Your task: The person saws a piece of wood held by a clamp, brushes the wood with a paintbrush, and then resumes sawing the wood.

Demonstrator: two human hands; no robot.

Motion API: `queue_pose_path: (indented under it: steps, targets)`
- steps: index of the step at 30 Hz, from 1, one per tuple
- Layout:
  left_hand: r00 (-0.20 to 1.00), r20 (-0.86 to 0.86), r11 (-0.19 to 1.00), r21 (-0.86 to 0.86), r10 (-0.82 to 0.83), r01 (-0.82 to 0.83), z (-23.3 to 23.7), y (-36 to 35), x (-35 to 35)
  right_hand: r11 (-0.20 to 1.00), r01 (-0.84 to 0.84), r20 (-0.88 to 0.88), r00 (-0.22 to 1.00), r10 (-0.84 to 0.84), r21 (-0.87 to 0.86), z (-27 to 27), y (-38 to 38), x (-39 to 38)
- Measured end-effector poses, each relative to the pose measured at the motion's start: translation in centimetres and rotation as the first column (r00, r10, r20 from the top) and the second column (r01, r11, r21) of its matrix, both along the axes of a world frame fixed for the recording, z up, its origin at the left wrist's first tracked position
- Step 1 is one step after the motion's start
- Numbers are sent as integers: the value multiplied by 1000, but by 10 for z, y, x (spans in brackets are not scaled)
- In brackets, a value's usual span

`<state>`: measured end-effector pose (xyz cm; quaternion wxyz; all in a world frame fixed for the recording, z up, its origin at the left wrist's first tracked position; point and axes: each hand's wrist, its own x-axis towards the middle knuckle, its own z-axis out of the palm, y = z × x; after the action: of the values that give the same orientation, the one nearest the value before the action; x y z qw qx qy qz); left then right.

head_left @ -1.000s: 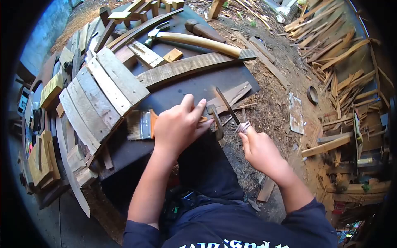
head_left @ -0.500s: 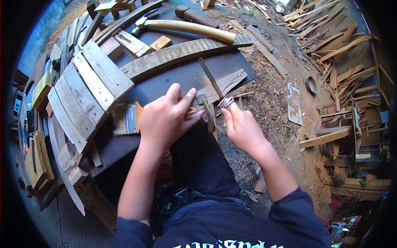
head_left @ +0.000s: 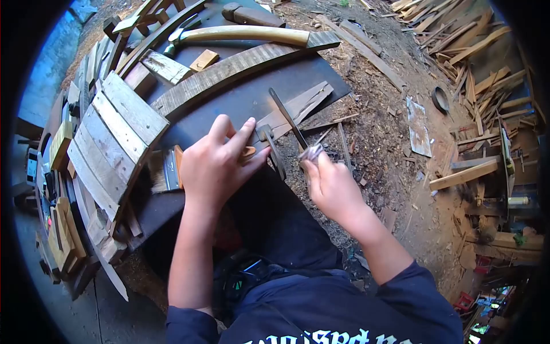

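Note:
My right hand [head_left: 335, 189] is closed round the cloth-wrapped end [head_left: 311, 153] of a long, narrow dark metal file [head_left: 286, 117]. The file lies slantwise across a thin, split-ended piece of wood [head_left: 301, 109] at the table's near right edge. A metal clamp [head_left: 272, 146] stands at that edge, on the wood. My left hand [head_left: 212, 160] is beside the clamp, its index finger and thumb at the near end of the wood; its other fingers are partly hidden. Under this hand runs the orange handle of a wide paintbrush [head_left: 170, 169], whose bristles point left.
A curved wooden board [head_left: 240, 71] lies across the dark table [head_left: 200, 123]. Behind it are a hammer [head_left: 246, 33] and a small wood block [head_left: 204, 60]. A curved panel of slats [head_left: 117, 137] stands at left. Wood scraps [head_left: 481, 97] are heaped at right.
My right hand has drawn the file back toward me and to the right relative to the clamp. My left hand stays by the clamp. The whole view has shifted slightly.

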<state>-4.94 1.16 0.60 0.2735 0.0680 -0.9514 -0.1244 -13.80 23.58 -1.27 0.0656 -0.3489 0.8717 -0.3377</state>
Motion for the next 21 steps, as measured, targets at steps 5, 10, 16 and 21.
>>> queue_pose_path:
  steps: [5,10,16,21]
  targets:
    - [999,30,999,31,22,-23,-4,4,1,997,-28,6,1000,27,72,8,-14,-15]
    - [1000,-8,1000,21,19,-19,-3,1,0,999,-19,-18,1000,20,33,7,6,4]
    - [1000,25,999,32,9,-9,-6,4,5,996,-10,7,1000,10,87,11,-21,-13]
    - [1000,1,999,44,-3,3,-4,1,3,993,41,44,998,-46,113,11,14,16]
